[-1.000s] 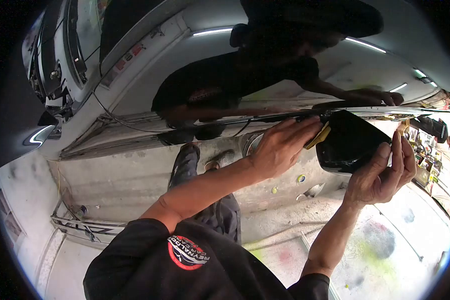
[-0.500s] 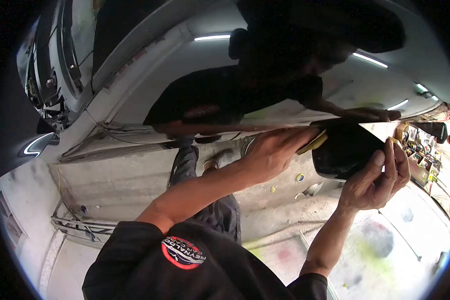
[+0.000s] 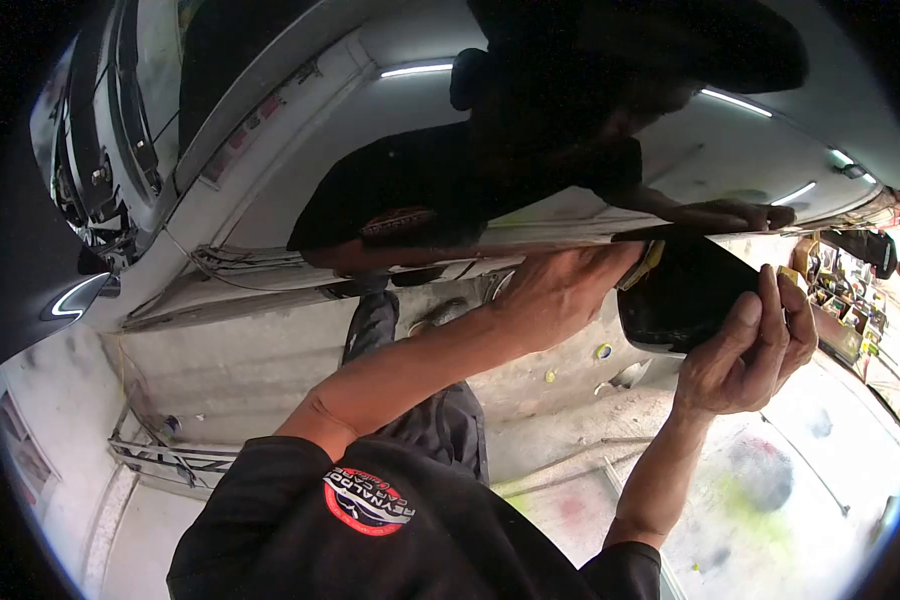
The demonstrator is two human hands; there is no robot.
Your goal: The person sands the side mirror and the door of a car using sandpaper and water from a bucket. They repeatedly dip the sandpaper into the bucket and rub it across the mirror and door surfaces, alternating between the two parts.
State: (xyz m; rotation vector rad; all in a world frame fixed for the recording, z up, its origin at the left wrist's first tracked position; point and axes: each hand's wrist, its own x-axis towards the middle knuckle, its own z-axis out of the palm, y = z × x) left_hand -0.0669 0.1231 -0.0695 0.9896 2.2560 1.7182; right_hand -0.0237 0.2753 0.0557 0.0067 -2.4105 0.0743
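Observation:
A glossy black car panel point(image 3: 370, 170) spans the upper view and reflects the wearer. From its lower edge a black side mirror point(image 3: 685, 300) juts out. My left hand point(image 3: 570, 295) is at the mirror's left end, fingers closed on a yellow pad point(image 3: 645, 265) that sits against the mirror near the panel; its fingertips are partly hidden. On the other side, my right hand point(image 3: 755, 350) is wrapped round the mirror's outer right edge, with thumb and fingers pressed on it.
Shelves with many small items point(image 3: 845, 310) stand at the right. Another dark car part with a light point(image 3: 70, 300) shows at the left. Below lie a paint-stained floor point(image 3: 760, 480), a metal frame point(image 3: 170, 455) and a small yellow-rimmed lid point(image 3: 604, 352).
The yellow pad has moved slightly up and right and now stands steeper by the mirror's inner end. My right hand keeps its hold on the mirror. The view has shifted a little.

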